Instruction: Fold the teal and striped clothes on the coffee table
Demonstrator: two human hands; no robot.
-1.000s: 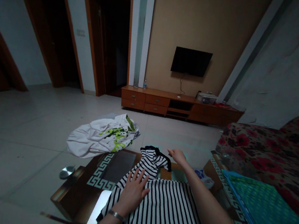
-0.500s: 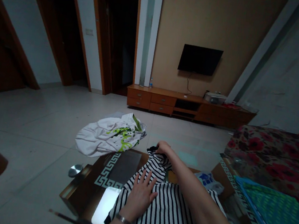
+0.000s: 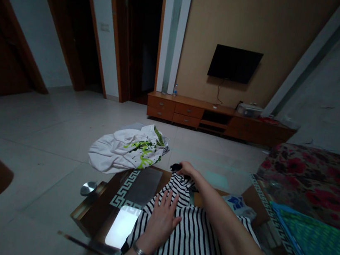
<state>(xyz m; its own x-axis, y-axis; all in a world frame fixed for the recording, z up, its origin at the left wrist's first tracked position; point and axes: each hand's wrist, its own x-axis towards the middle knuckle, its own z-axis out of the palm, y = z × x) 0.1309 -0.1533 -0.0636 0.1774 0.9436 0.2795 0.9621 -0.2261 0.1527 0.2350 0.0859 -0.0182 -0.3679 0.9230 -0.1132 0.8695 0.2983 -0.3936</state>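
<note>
A black-and-white striped shirt [image 3: 195,239] lies spread over the glass-topped table [image 3: 101,219], nearest to me. My left hand [image 3: 163,216] rests flat on the shirt, fingers apart, with silver bangles on the wrist. Farther out, my right hand [image 3: 186,168] is closed on the dark edge of the shirt's far end; its fingertips are partly hidden. Beyond the table's left far corner lies a white garment [image 3: 120,148] with a green and black print, crumpled.
A clear-and-blue plastic bag [image 3: 239,205] sits right of my right forearm. Turquoise cloth [image 3: 311,242] covers the table's right side. A round metal object [image 3: 88,188] stands at the left edge, a thin stick [image 3: 79,242] nearer. Flowered sofa [image 3: 301,174] at right.
My right hand still grips the shirt's far end, its dark edge slightly more bunched. My left hand stays flat on the cloth. The camera view has shifted slightly.
</note>
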